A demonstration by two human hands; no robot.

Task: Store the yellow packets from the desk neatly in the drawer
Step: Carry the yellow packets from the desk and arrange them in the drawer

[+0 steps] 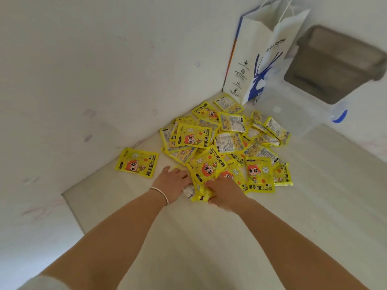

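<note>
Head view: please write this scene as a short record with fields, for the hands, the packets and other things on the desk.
left hand: open, fingers on the pile's near edge
right hand: curled grip on packets at the pile's front
packet pile: loose heap in the desk corner
single packet: apart, left of the pile
paper bag: upright behind the pile
drawer: not in view
</note>
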